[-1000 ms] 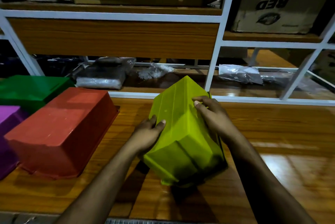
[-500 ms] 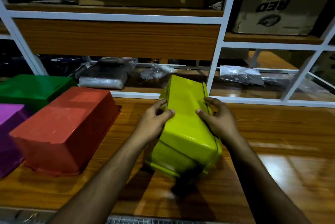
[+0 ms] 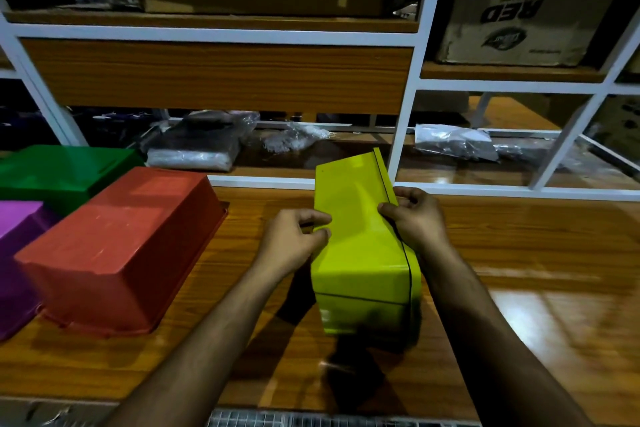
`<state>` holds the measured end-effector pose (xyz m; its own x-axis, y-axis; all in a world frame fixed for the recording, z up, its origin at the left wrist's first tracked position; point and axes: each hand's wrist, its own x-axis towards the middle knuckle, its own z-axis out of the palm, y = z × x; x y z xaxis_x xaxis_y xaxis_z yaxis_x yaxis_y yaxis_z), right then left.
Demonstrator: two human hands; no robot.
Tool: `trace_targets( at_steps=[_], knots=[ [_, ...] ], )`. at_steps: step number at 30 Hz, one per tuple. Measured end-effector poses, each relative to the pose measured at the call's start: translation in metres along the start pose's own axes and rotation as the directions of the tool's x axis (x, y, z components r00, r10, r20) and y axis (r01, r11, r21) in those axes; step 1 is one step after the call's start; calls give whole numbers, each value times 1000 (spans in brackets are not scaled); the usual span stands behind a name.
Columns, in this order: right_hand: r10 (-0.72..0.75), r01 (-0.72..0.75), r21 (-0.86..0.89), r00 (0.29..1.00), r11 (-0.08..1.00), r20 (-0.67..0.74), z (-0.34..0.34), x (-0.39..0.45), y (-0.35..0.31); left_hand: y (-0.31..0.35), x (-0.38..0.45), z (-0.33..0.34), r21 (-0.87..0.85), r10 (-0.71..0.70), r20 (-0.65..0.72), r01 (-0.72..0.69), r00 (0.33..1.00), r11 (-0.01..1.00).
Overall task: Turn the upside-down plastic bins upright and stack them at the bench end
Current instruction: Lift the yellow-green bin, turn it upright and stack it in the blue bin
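**Both hands grip the yellow-green bin on the wooden table**

At the far left a purple rectangular plastic bin (image 3: 15, 253) lies upside down on the wood-grain table (image 3: 519, 271), with a green rectangular plastic bin (image 3: 62, 172) behind it, also bottom-up. Just beside them, a red rectangular plastic bin (image 3: 117, 246) rests inverted, its rim on the table. Further right, the left hand (image 3: 294, 241) curls its fingers around the left edge of a yellow-green rectangular plastic bin (image 3: 356, 246), which is tipped onto its side. The right hand (image 3: 414, 220) pinches the bin's right rim. Plastic-wrapped packets (image 3: 197, 146) lie on the shelf behind.
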<state>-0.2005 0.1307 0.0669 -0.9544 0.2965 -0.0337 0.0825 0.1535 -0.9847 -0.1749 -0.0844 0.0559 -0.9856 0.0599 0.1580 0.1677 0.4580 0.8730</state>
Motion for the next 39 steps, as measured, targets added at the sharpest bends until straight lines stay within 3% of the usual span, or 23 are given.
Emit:
trace_targets(
  at_steps=[3,7,10,13,16,19,22,24,25,29,36,39],
  knots=[
    [50,-47,74,998,996,-42,4,-2,-1,8,2,1,86,36,-48,-31,998,996],
    [79,-71,171,996,983,-43,11,-10,-5,19,5,4,162,55,-11,-53,998,985],
    [30,-60,266,993,962,118,13,-20,-16,26,9,4,282,60,-48,-44,997,958],
    [-34,-62,250,931,966,362,14,-29,-23,31,13,-1,336,0,-22,7,1000,942],
    [-55,-22,144,860,989,508,17,-32,-19,35,15,-6,313,-52,-16,54,999,948],
    [-108,121,12,834,993,542,14,-26,-8,34,14,-14,265,-95,-60,108,994,958],
    [-167,297,-426,934,855,315,-2,-7,15,21,15,-26,242,-142,-101,163,985,957],
    [-120,205,-674,978,710,171,-18,-2,34,3,16,-30,152,-239,-87,250,967,956],
    [-78,155,-689,987,708,141,-24,-1,41,-7,14,-31,73,-295,-60,299,954,952],
    [-9,68,-490,993,869,121,-32,-3,58,-53,16,-28,-95,-408,31,409,912,908],
    [7,50,-314,984,948,177,-35,3,65,-63,4,-28,-238,-404,99,416,909,878],
    [143,-122,-114,968,986,205,-35,3,62,-62,6,-31,-276,-424,151,450,893,849]
  ],
)
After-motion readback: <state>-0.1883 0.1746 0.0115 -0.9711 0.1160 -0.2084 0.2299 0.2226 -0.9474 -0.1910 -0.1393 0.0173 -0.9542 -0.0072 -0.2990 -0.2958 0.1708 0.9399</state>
